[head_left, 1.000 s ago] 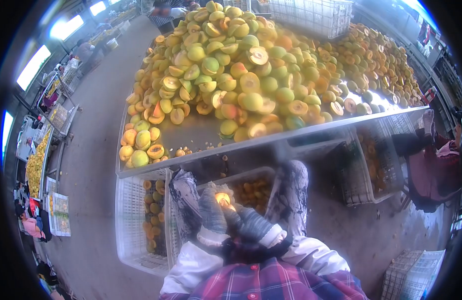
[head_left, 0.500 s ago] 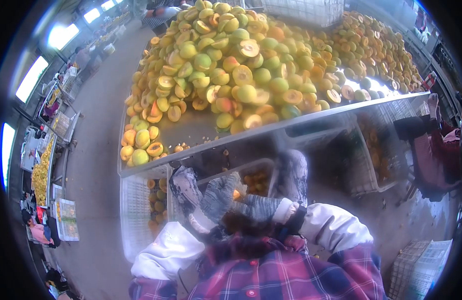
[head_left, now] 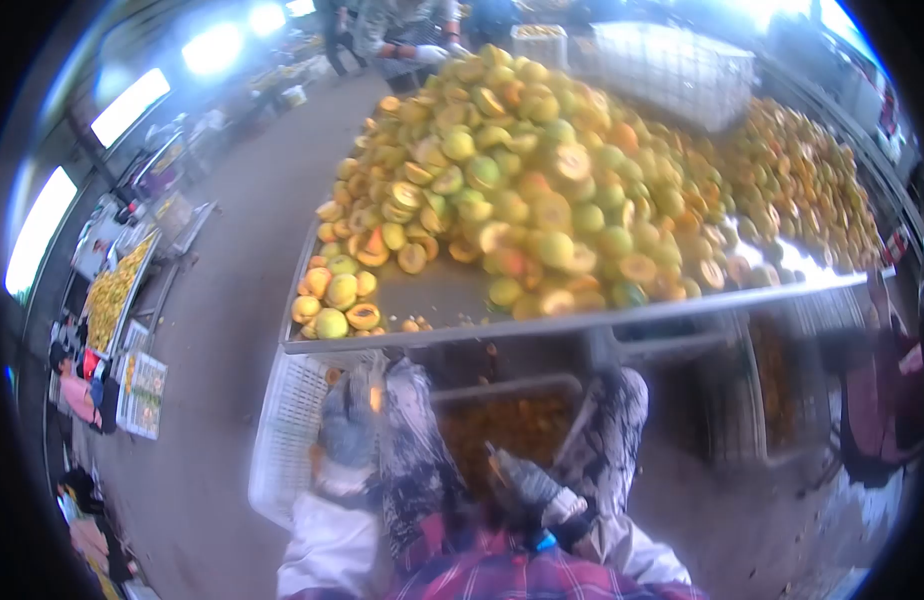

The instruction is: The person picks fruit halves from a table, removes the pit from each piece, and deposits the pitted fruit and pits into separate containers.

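Observation:
The picture is blurred by motion. My left hand, in a grey knit glove, is out to the left above a white crate, with a small orange peach piece showing at its fingertips. My right hand, also gloved, sits low near my lap with its fingers curled; a short pointed tip sticks out of it, too blurred to name. Between my knees is a crate of orange peach halves. A metal table in front of me carries a big heap of halved peaches.
A second white crate stands at the back of the table, and another person works at its far end. More crates sit under the table on the right. Other tables and people line the left aisle.
My hands were together on one peach over the middle crate. They have parted: the left swung out over the left crate, the right dropped toward my lap. The view shifted right and blurred.

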A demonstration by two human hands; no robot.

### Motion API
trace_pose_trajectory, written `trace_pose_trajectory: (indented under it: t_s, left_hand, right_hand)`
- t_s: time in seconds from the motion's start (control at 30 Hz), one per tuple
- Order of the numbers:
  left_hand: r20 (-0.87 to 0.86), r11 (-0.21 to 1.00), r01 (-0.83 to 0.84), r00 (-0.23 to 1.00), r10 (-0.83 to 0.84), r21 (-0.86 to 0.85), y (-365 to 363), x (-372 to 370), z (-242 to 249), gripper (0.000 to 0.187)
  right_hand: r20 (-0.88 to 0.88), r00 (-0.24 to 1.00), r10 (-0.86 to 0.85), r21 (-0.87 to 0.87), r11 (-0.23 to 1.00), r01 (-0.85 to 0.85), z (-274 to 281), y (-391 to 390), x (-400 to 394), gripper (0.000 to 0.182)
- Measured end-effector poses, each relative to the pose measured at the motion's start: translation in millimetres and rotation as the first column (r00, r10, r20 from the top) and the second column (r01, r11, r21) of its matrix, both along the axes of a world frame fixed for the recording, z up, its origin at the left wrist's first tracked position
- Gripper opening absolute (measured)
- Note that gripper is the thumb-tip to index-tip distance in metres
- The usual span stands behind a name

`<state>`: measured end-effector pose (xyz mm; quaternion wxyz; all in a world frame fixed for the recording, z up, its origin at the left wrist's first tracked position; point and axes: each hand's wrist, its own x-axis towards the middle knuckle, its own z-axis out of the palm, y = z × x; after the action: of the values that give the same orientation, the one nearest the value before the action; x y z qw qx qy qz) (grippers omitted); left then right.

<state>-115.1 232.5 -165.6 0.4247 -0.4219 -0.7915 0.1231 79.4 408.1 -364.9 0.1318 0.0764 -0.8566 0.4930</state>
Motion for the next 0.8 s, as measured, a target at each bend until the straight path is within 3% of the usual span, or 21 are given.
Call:
trace_pose_trajectory:
  t_s: [0.03,0.07,0.1,0.17,0.23,0.27,0.3,0.33,0.37,0.4,0.43,0.47,0.5,0.6,0.63,0.67,0.7,0.73,0.8]
  left_hand:
    - [0.606,0.846,-0.16,0.764,-0.221,0.509,-28.9,-17.7,-12.0,0.022]
    - [0.467,0.891,-0.203,0.884,-0.011,0.405,-54.6,-29.9,-23.8,0.027]
    - [0.488,0.86,-0.412,0.841,0.233,0.301,-77.5,-49.7,-34.7,0.029]
    - [0.646,0.754,-0.415,0.764,-0.016,0.509,-71.8,-76.4,-4.2,0.031]
    - [0.708,0.744,-0.427,0.701,-0.087,0.514,-24.2,-97.7,36.6,0.033]
    - [0.603,0.755,-0.324,0.789,-0.118,0.57,-1.7,-122.4,30.5,0.035]
    - [0.661,0.691,-0.378,0.726,-0.191,0.616,31.4,-136.9,37.8,0.038]
    - [0.656,0.797,-0.259,0.724,-0.214,0.546,49.1,-165.3,43.3,0.044]
    - [0.808,0.825,-0.41,0.583,-0.091,0.389,74.4,-185.6,44.9,0.05]
    - [0.72,0.821,-0.323,0.678,-0.146,0.47,84.4,-239.3,-2.5,0.053]
    - [0.701,0.832,-0.193,0.653,-0.287,0.52,92.3,-285.6,-35.5,0.06]
    - [0.777,0.906,-0.286,0.626,-0.069,0.311,108.6,-291.5,-32.6,0.058]
    - [0.801,0.924,-0.371,0.578,0.155,0.089,125.6,-295.1,-30.1,0.057]
    - [0.866,0.902,-0.42,0.481,0.132,0.096,139.1,-304.6,-36.8,0.059]
    - [0.866,0.898,-0.424,0.486,0.12,0.113,140.9,-308.4,-40.2,0.059]
    - [0.863,0.897,-0.417,0.497,0.091,0.146,134.6,-306.3,-43.2,0.058]
    - [0.859,0.897,-0.406,0.509,0.061,0.177,127.7,-303.1,-45.3,0.057]
    - [0.833,0.904,-0.36,0.554,0.006,0.233,120.8,-299.0,-45.9,0.055]
    - [0.85,0.92,-0.289,0.521,-0.081,0.265,103.4,-262.8,-21.6,0.054]
  right_hand:
    - [0.057,0.998,-0.004,-0.006,1.0,0.005,-3.4,-1.3,-1.5,0.033]
    - [0.116,0.993,-0.013,-0.012,1.0,0.014,-5.6,-1.9,-5.2,0.033]
    - [0.163,0.987,-0.002,-0.038,0.999,0.008,-6.4,-3.4,-6.3,0.031]
    - [0.281,0.959,0.023,-0.148,0.989,0.02,-1.5,-6.3,-12.1,0.028]
    - [0.414,0.909,0.051,-0.29,0.954,0.079,3.7,-8.9,-16.4,0.026]
    - [0.483,0.873,0.071,-0.375,0.918,0.133,9.0,-8.4,-18.2,0.025]
    - [0.558,0.823,0.102,-0.47,0.857,0.212,14.0,-7.9,-19.6,0.025]
    - [0.628,0.766,0.138,-0.551,0.773,0.313,20.5,-6.6,-22.7,0.025]
    - [0.687,0.703,0.182,-0.611,0.668,0.425,28.0,-4.7,-26.2,0.025]
    - [0.727,0.649,0.223,-0.642,0.555,0.528,36.5,-2.3,-32.4,0.025]
    - [0.759,0.599,0.255,-0.639,0.463,0.614,44.5,-1.8,-33.8,0.026]
    - [0.777,0.569,0.269,-0.627,0.406,0.665,49.4,2.1,-40.6,0.025]
    - [0.767,0.575,0.283,-0.641,0.366,0.675,49.9,1.9,-40.1,0.026]
    - [0.665,0.638,0.388,-0.728,0.146,0.67,44.4,2.7,-37.6,0.027]
    - [0.582,0.679,0.447,-0.748,-0.033,0.663,41.0,2.1,-36.6,0.027]
    - [0.431,0.738,0.519,-0.697,-0.328,0.637,37.5,-1.2,-34.5,0.028]
    - [0.159,0.815,0.558,-0.412,-0.713,0.568,33.7,-1.5,-32.5,0.028]
    - [-0.056,0.842,0.537,-0.036,-0.844,0.536,29.0,0.0,-33.4,0.029]
    - [-0.252,0.844,0.474,0.308,-0.787,0.534,13.3,6.5,-38.3,0.03]
